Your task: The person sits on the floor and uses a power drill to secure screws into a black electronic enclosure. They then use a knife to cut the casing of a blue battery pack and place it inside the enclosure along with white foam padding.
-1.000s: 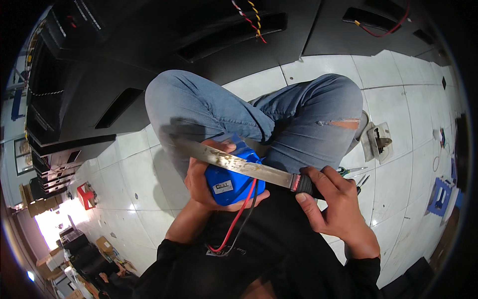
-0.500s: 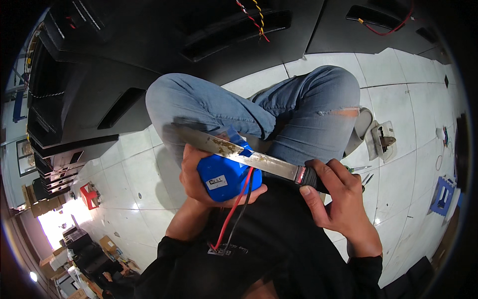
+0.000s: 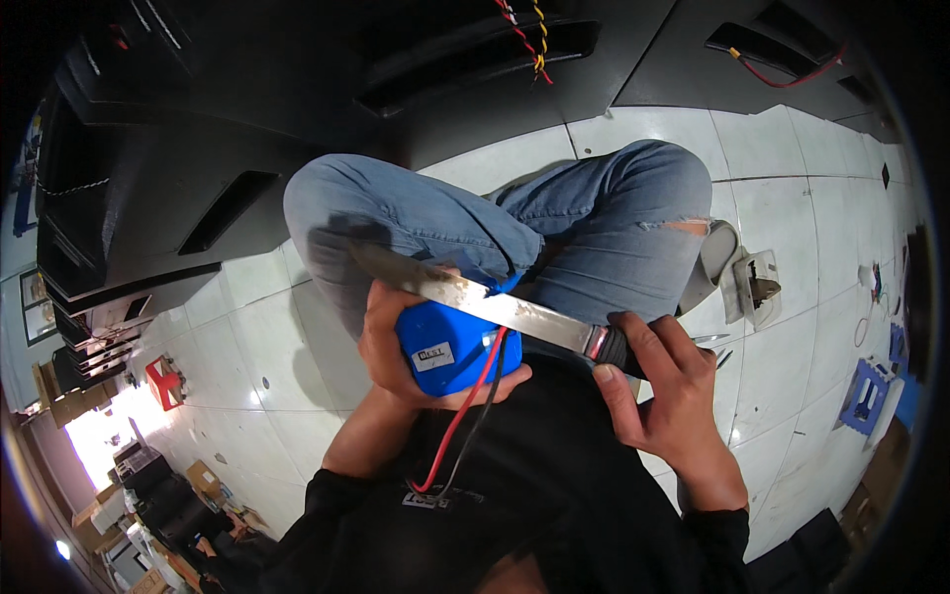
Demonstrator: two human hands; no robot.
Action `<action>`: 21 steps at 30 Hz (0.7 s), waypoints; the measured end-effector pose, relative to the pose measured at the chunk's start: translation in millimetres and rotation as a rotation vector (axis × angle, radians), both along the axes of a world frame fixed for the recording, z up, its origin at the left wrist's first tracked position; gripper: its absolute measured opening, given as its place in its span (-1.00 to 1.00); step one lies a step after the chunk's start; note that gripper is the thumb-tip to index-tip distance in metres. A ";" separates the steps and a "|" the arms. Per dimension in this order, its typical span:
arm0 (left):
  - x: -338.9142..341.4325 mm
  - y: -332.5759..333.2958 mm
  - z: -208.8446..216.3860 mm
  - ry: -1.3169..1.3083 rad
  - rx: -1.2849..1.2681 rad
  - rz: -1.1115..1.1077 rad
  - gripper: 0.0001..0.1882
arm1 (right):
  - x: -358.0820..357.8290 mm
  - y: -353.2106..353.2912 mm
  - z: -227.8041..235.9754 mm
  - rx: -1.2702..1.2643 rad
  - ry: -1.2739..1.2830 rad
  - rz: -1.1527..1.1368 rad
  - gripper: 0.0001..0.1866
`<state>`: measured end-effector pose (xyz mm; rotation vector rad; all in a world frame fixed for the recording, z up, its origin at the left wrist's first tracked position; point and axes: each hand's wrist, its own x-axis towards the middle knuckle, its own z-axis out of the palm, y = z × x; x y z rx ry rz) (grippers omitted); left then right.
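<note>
My left hand (image 3: 380, 345) is wrapped around a blue film-covered battery pack (image 3: 465, 368) with a white label. A red wire (image 3: 458, 426) and a black wire (image 3: 473, 433) run from its near side toward my black shirt. In my right hand (image 3: 675, 396), the fingers and thumb grip the dark wrapped handle of a long knife (image 3: 554, 328). Its stained blade lies across the pack's far edge, the tip pointing left past my left fingers. A torn flap of blue film (image 3: 507, 284) sticks up at the blade, and the blade hides part of the pack's top.
My crossed legs in jeans (image 3: 416, 203) lie just beyond the pack. Black cabinets (image 3: 475, 119) stand ahead and to the left, with twisted wires (image 3: 540, 45) hanging. On the tiled floor are a cut plastic container (image 3: 760, 287), a blue stool (image 3: 867, 396) and a red stool (image 3: 165, 381).
The blue film flap has shifted right along the blade and now lies more beyond it. The knife stays across the pack, and both hands keep their holds. The view has turned slightly.
</note>
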<state>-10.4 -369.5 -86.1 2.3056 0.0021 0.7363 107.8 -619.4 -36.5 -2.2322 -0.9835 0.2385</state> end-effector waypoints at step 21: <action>21.7 16.7 -40.7 0.238 -0.805 -0.247 0.01 | 32.1 68.4 -51.3 0.436 1.416 -0.156 -0.69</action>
